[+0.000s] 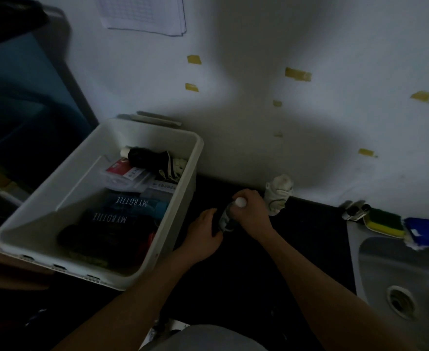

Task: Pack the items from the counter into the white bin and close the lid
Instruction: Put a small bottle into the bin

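— What do the person's hands hold?

— Both are on one small bottle (226,220), dark with a white cap. The right hand (252,214) curls round its upper part, and the cap pokes out between the fingers. The left hand (203,234) closes on its lower end.

— And where is the bottle?

— Tilted, just over the dark tabletop (271,274), a little to the right of the white bin (13,234). In the dim light it is hard to tell whether its base touches the surface.

— What is in the bin?

— It stands open on the left. Two dark bottles marked "MY BOTTLE" lie side by side in it, the nearer one (107,220) and the farther one (134,201). Past them lies a red-and-white box (122,171), and at the far end a black rolled bundle (145,154).

— Anything else on the tabletop?

— A crumpled pale cloth bundle (279,193) sits just beyond the right hand, against the wall. To the right is a steel sink (411,269). A yellow-and-green sponge (385,222) and a blue box (426,231) lie at its far rim.

— And behind the bin?

— A pale flat strip (155,120) shows between the bin and the wall. It cannot be told what it is. The wall carries scraps of yellow tape (298,74), and sheets of paper (145,13) hang at the top.
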`<state>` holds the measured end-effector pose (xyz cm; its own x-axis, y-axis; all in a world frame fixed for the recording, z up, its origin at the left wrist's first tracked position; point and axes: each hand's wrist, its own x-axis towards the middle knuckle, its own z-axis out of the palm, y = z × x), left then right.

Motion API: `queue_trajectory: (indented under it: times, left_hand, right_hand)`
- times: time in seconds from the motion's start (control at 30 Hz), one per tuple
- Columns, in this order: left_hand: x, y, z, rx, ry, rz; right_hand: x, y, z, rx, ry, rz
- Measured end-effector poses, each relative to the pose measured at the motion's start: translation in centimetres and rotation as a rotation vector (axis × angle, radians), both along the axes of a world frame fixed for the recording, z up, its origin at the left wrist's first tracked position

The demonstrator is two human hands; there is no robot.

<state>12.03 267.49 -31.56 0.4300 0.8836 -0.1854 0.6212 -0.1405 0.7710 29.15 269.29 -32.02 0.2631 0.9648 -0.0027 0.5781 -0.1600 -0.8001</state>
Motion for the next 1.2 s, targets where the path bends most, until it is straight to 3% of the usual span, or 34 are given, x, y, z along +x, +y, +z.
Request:
queue_trajectory:
  times: [0.33, 0.47, 0.6, 0.83, 0.93, 1.07, 1.2]
  left_hand:
    - [1.3, 2.5, 1.8, 0.001, -0.108, 0.002]
    - [1.6, 3.8, 3.8, 0.126, -0.164, -0.012]
    - [0.9, 4.3, 5.6, 0.345, -0.093, -0.092]
    - [-2.4, 5.3, 8.9, 0.672, 0.085, -0.194]
    - [-5.0, 6.1, 9.8, 0.708, 0.116, -0.201]
    - [-9.8, 8.0, 10.5, 0.717, 0.162, -0.203]
    - [-14.3, 9.4, 10.3, 0.696, 0.216, -0.205]
  right_hand:
    - [0.9, -3.2, 9.5, 0.198, 0.201, -0.064]
    - [1.0, -4.2, 11.4, 0.296, 0.283, -0.083]
    - [1.2, -4.6, 12.6, 0.353, 0.323, -0.126]
    - [-0.3, -4.1, 13.0, 0.288, 0.228, -0.131]
    - [-1.9, -3.1, 12.8, 0.227, 0.212, -0.092]
    - [-4.9, -0.9, 12.5, 0.161, 0.017, 0.038]
    - [-9.2, 1.3, 12.7, 0.149, 0.010, 0.124]
